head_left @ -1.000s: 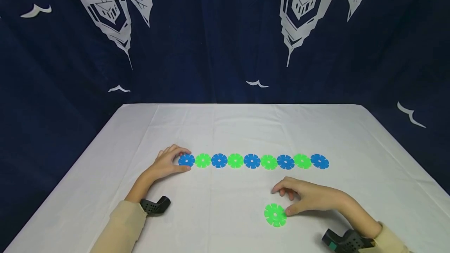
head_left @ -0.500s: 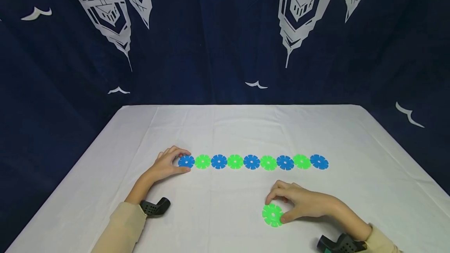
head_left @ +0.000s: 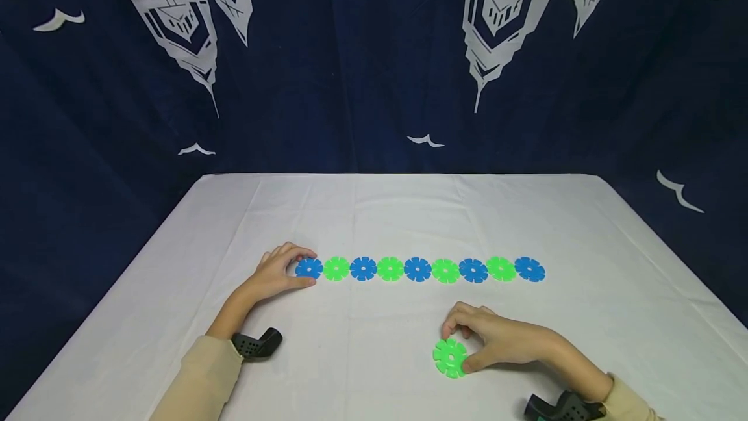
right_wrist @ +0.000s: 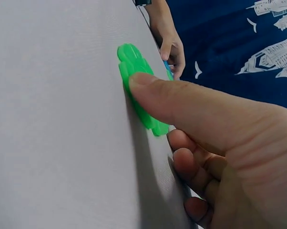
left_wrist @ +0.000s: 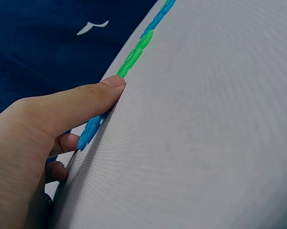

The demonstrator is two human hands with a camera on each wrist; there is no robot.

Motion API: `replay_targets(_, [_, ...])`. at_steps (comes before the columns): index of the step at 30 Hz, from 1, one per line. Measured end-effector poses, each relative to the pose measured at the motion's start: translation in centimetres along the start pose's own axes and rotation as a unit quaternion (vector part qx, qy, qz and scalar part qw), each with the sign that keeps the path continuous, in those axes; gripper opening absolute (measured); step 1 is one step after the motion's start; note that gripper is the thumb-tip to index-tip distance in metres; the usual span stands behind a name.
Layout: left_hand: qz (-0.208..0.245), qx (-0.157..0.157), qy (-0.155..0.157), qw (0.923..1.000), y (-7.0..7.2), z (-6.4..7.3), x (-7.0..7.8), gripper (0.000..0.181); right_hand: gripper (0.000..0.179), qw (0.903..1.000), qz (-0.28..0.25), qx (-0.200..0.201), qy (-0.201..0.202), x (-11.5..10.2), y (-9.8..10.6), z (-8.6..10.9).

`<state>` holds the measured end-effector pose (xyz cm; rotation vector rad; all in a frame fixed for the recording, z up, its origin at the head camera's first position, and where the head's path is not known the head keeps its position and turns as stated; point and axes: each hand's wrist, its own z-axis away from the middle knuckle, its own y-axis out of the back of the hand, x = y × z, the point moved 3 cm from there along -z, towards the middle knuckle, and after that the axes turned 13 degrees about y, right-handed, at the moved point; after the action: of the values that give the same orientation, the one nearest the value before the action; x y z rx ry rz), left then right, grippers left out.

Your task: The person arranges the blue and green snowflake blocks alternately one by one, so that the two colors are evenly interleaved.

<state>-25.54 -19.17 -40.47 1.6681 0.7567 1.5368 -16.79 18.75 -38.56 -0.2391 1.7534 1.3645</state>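
Observation:
A straight row of flat plastic snowflake discs, blue and green by turns, lies on the white cloth in the head view. At its left end my left hand (head_left: 276, 274) pinches the blue snowflake disc (head_left: 309, 268), thumb on the near edge and forefinger on the far edge. In the left wrist view the thumb hides part of this blue disc (left_wrist: 88, 134). Closer to me, on the right, my right hand (head_left: 505, 339) holds a single green snowflake disc (head_left: 448, 361) between thumb and fingers. The right wrist view shows the thumb over the green disc (right_wrist: 129, 53), with a shadow beneath.
The right end of the row is a blue disc (head_left: 530, 269), beside a green one (head_left: 501, 269). A white cloth (head_left: 374, 213) covers the table, and a dark blue curtain (head_left: 345, 83) with white prints hangs behind its far edge.
My right hand has come down and left onto the loose green disc, taken it between thumb and fingers, and shifted it slightly left. The left hand stays at the blue disc.

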Motion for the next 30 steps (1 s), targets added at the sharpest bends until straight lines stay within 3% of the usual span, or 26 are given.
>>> replay_targets(6, [0.001,-0.002,-0.001,1.0,0.05,-0.1,0.07,0.05,0.028,0.9996,0.01,0.007,0.027,0.09,-0.22,-0.29])
replay_targets(11, [0.002,-0.002,-0.003,1.0,0.06,-0.12,0.03,0.05,0.041,0.9997,0.02,0.008,0.014,-0.02,-0.27,-0.38])
replay_targets(22, [0.003,-0.001,0.002,1.0,0.1,-0.07,0.04,0.05,0.038,0.9997,-0.015,0.017,-0.006,-0.15,-0.22,-0.36])
replay_targets(30, [0.005,-0.001,0.004,1.0,0.07,-0.02,0.03,0.05,0.026,0.9951,-0.068,0.015,0.069,-0.08,-0.1,-0.75])
